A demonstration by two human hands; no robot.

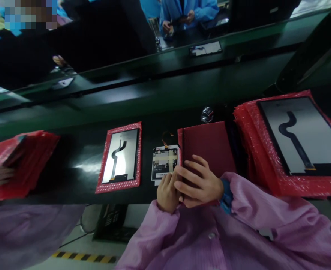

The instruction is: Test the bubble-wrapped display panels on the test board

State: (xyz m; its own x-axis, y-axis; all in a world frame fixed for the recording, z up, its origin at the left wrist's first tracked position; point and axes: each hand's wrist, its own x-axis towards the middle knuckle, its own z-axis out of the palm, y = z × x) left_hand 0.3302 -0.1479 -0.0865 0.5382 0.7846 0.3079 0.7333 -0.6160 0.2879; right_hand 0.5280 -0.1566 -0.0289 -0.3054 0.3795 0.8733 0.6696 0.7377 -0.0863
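A dark red flat pouch [207, 146] lies on the black bench right in front of me. My right hand [200, 183] rests on its near edge with fingers curled over it, gripping it. My left hand [167, 191] is closed beside it, its fingertips pinching the pouch's left near corner. Just left of the pouch lies a small white card with a label [164, 163]. Further left, a screen panel with a black flex cable [122, 156] rests on a red bubble-wrap sheet.
A stack of red bubble-wrap sheets [255, 150] with a larger panel [303, 135] on top stands at the right. Another red stack [21, 157] is at the left, beside another person's purple sleeve [27, 232]. A metal knob [207, 114] sits behind the pouch. A worker in blue [187, 15] stands across the conveyor.
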